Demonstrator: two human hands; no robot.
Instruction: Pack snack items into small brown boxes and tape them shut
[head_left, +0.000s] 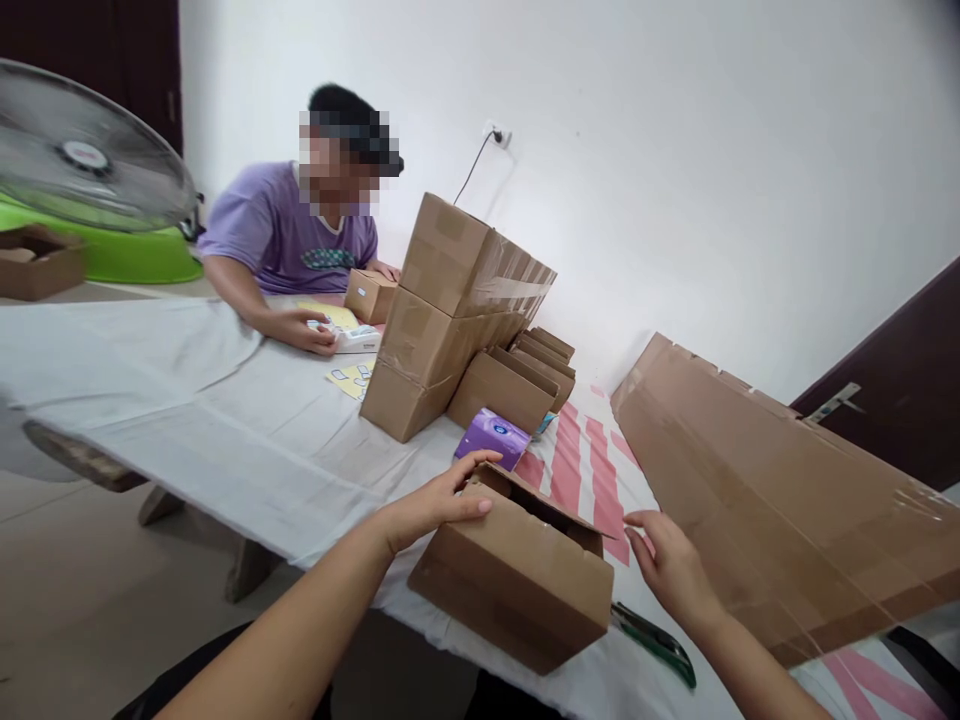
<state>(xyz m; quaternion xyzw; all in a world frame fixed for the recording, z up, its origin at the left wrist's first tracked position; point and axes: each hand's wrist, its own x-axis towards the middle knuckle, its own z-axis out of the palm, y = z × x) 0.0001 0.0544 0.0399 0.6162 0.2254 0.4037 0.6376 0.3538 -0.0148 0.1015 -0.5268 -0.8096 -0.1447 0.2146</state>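
Note:
A brown cardboard box (517, 580) sits at the near edge of the cloth-covered table, its top flap partly raised. My left hand (450, 500) grips its left top corner, thumb on the near side and fingers over the flap edge. Just off the box's right end is my right hand (667, 560), fingers loosely bent and apart, with nothing visible in them. Below it lies a green-handled tool (656, 640), perhaps a cutter, partly behind the box. Beyond the box stands a purple packet (493, 437).
Taped boxes (442, 320) are stacked ahead, with open boxes (510, 390) beside them. A large cardboard sheet (750, 480) leans at right. Across the table a co-worker in a purple shirt (262, 230) holds a white device (356, 338). A fan (90, 150) stands far left.

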